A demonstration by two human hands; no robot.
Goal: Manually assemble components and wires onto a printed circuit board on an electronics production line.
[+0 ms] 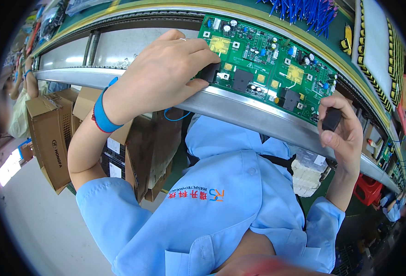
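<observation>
A long green circuit board (269,69) lies on the metal rail in front of me, filled with capacitors, yellow pads and black box-shaped relays. My left hand (164,69) is at the board's left end, its thumb and fingers closed around a black relay (210,72) there, which they partly hide. Two more relays, a middle relay (243,80) and a right-hand relay (289,99), sit along the near side of the board. Off the board's right end, my right hand (348,126) pinches a loose black relay (332,119) between thumb and fingers.
The metal rail (258,108) runs along the near side. Blue wire leads (299,11) lie behind the board, beside a white foam sheet (377,46) edged with yellow-black parts. Cardboard boxes (51,133) stand at left, a red stool (368,189) at right. Other people work at the far left.
</observation>
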